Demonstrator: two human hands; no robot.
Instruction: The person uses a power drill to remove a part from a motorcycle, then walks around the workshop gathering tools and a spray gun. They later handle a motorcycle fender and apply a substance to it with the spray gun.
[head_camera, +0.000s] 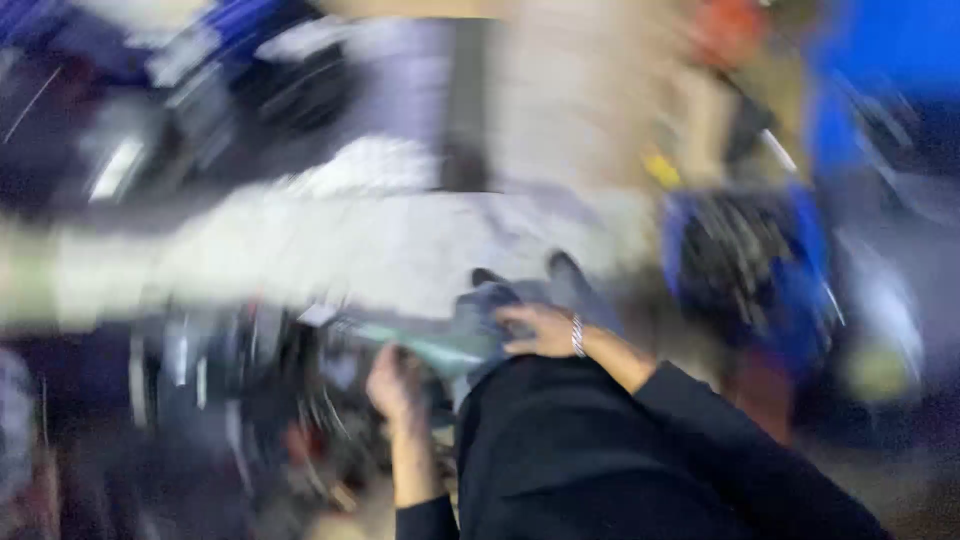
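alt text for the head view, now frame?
Heavily motion-blurred look down at a person in dark sleeves: the left hand is at a blurred pale-green object, and the right hand, with a bracelet at the wrist, rests on grey-blue cloth. Blue machinery smears at right.

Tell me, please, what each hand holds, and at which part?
Too blurred to be sure. The left hand and right hand both touch a pale green flat thing, at opposite ends.

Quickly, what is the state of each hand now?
Left hand: curled, seems to grip a blurred dark part; cannot be told for sure.
Right hand: rests flat on blue-grey cloth, fingers open.
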